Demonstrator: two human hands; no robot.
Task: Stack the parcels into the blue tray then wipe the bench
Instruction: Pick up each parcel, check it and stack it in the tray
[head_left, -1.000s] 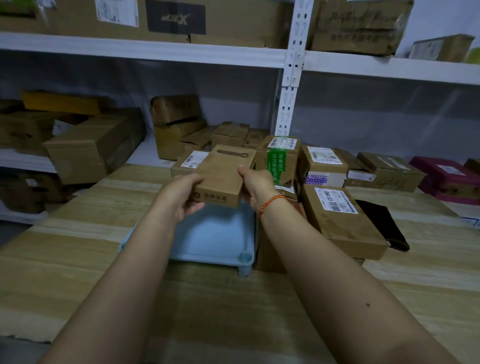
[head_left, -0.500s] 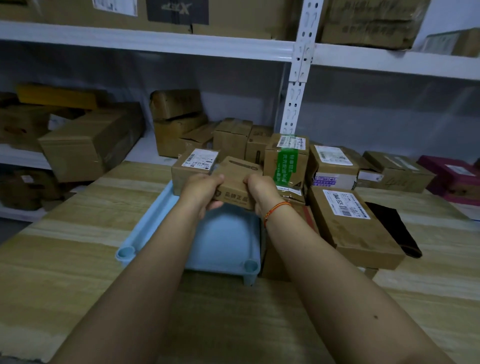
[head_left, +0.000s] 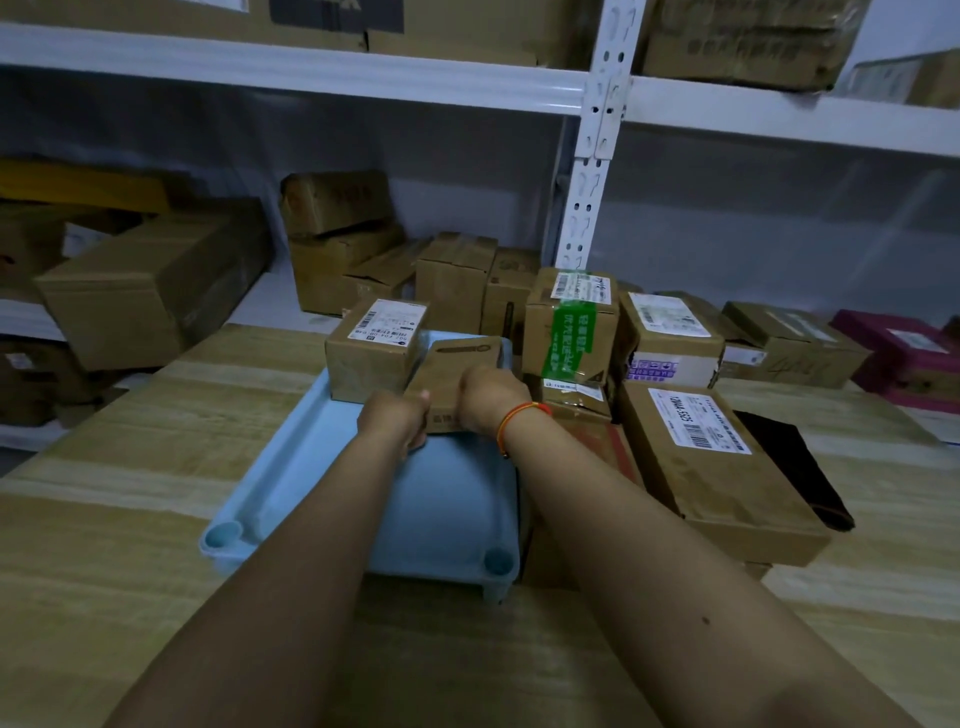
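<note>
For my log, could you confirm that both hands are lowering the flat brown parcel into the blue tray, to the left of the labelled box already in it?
Not quite: in the head view both hands, left hand and right hand, hold the flat brown parcel in the blue tray, but to the right of the labelled box, not left.

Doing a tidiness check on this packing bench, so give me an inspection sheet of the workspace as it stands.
Surface: wooden bench, bare near the front edge.
Job's things: blue tray holds a labelled box at its far end; both hands hold a flat brown parcel over the tray.
Clutter: unstacked parcels right of the tray, including a long labelled box, a green-taped box and a black pouch.
Grippers: left hand and right hand grip the parcel.
Cables: nothing seen.
Surroundings: white shelving stacked with cartons.
</note>
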